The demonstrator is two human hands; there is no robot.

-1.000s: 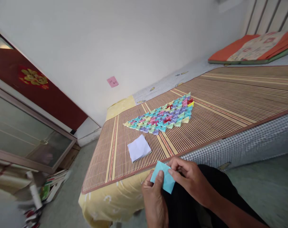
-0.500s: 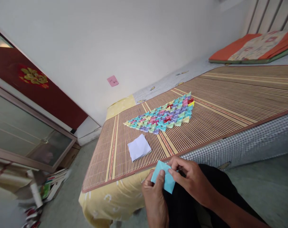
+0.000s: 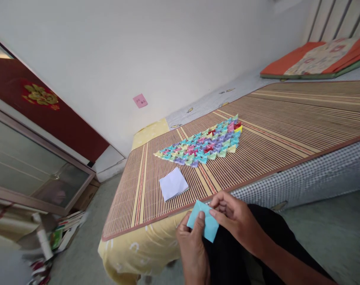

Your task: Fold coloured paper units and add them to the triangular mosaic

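A folded piece of light blue paper (image 3: 209, 227) is held above my lap, just off the bed's front edge. My left hand (image 3: 193, 237) grips its left side, with the thumb flat on top and the fingers underneath. At the paper's upper right edge, my right hand (image 3: 236, 219) pinches it between thumb and curled fingers; the fingertips are partly hidden. Beyond them on the mat lies a stack of white square paper (image 3: 173, 184). Farther back, many small folded paper pieces (image 3: 205, 144) in several colours sit in tight rows, forming a tapering block.
The striped bamboo mat (image 3: 275, 138) covers the bed. An orange folded quilt (image 3: 310, 61) lies at the far right. A pink note (image 3: 140, 101) is stuck to the wall. Left of the bed stand a glass-panelled door (image 3: 34, 158) and some books (image 3: 69, 227) on the floor.
Both hands keep hold of the blue paper in nearly the same place. The right fingers have shifted slightly at its upper edge. Nothing on the bed has moved.
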